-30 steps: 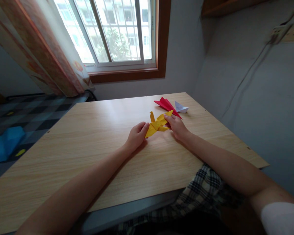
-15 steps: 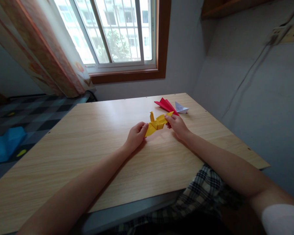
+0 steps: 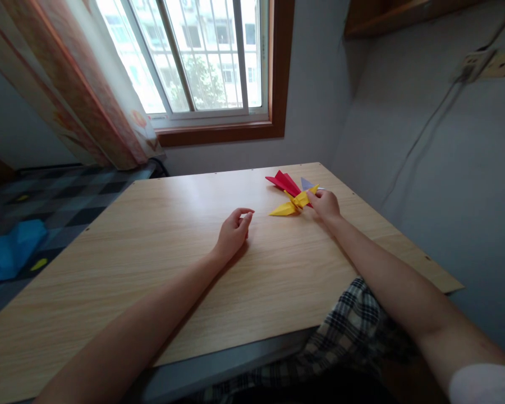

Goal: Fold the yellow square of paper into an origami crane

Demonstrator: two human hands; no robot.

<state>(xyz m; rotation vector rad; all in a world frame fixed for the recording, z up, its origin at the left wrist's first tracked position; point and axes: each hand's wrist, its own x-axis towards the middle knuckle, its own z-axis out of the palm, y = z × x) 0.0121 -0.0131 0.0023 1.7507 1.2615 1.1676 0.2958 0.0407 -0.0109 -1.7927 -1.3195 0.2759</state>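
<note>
A folded yellow paper crane (image 3: 292, 205) is pinched by one wing in my right hand (image 3: 326, 205), over the right part of the table. Its other wing stretches left, toward my left hand. My left hand (image 3: 232, 234) rests on the wood with its fingers curled in and thumb against the index finger, holding nothing. Just behind the crane lies a red paper plane (image 3: 284, 181), partly covered by it. A pale folded paper piece (image 3: 306, 183) sits beside the plane, mostly hidden by my right hand.
The light wooden table (image 3: 185, 280) ends at the wall on the right. To the left, a blue folded paper piece (image 3: 14, 249) lies on a checked cloth (image 3: 67, 196). A barred window (image 3: 206, 62) and a curtain (image 3: 76, 84) are at the back.
My left hand has let go of the yellow crane and stays in place. My right hand has carried the crane to the right, over the red plane and the pale paper.
</note>
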